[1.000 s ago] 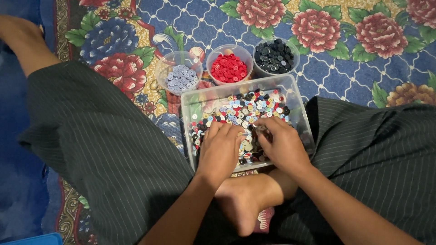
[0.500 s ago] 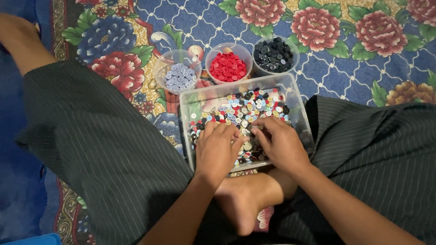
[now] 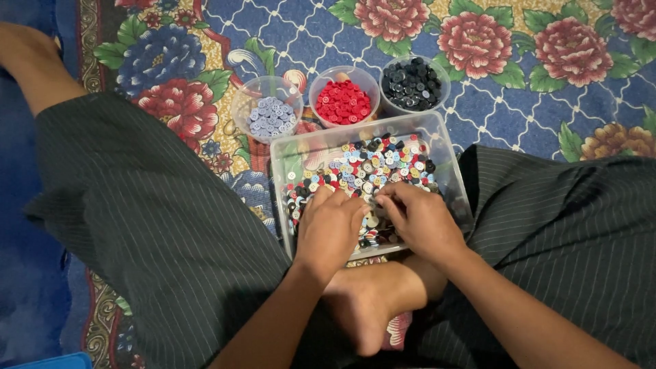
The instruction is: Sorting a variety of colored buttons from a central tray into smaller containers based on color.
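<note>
left hand point(image 3: 329, 229), right hand point(image 3: 418, 220): fingers together in tray point(image 3: 295, 154) near edge, grip unclear; risk: buttons point(image 3: 365, 167) spilling onto rug point(image 3: 519, 102).

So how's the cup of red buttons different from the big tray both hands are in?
The red-button cup is small and round; the clear tray is large and rectangular. The cup holds one colour; the tray holds mixed colours. Both hands reach into the tray, none into the cup. Both are clear plastic.
</note>
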